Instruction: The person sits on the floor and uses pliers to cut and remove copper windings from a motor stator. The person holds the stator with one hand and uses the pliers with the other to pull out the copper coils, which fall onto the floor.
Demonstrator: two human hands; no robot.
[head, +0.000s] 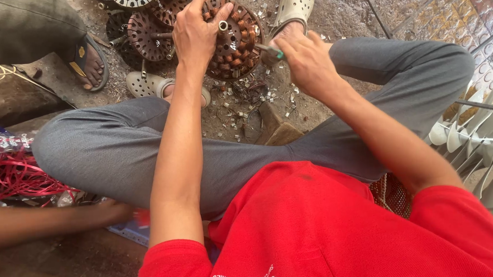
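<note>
My left hand (196, 31) grips the top edge of a round fan stator (236, 40) with copper windings, which stands tilted on the ground between my feet. My right hand (307, 59) is closed around a green-handled tool (270, 51), and the tool's tip touches the stator's right side. Small bits of cut wire and debris (244, 96) lie on the ground below the stator.
More stators (148, 34) lie stacked behind on the left. Another person's sandalled foot (91, 65) is at upper left, and another person's arm (43, 222) reaches in at lower left near red wire (18, 176). White fan blades (477, 143) are stacked at the right. A wooden block (283, 132) lies between my legs.
</note>
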